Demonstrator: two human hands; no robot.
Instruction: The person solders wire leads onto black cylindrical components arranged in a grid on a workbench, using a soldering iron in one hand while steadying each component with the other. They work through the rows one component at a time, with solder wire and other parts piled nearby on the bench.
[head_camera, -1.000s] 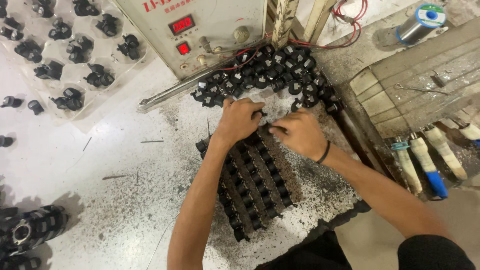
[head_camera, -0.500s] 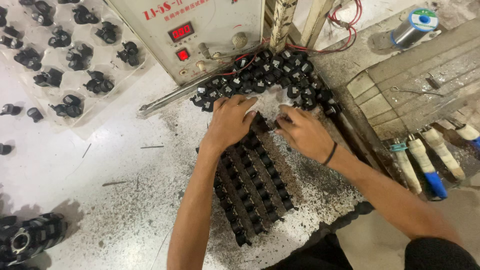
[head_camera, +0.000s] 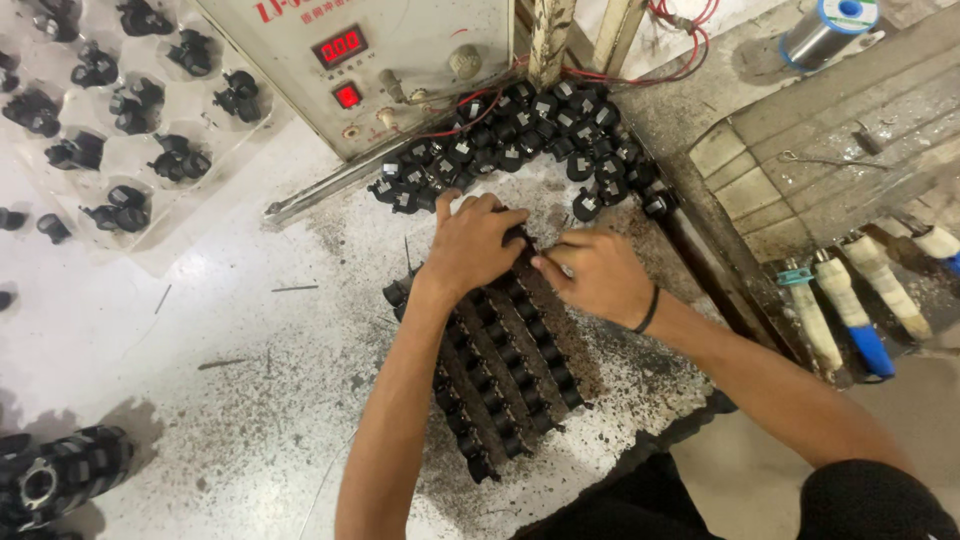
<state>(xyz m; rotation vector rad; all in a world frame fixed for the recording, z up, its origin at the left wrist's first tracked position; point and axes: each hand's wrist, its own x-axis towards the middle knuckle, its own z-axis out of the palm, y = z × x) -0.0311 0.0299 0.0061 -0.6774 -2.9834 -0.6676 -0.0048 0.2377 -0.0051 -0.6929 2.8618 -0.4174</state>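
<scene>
The block of black parts lies on the speckled table, its far end under both hands. It is made of 4 or so rows, and its long axis runs from the hands back toward the person, slanting a little to the right. The left hand lies palm down on the top end, fingers curled over the parts. The right hand rests just beside it, fingertips pinched at a part; what it grips I cannot tell. Both forearms reach forward from the lower edge. Beyond the hands lies a loose pile, then a control box
</scene>
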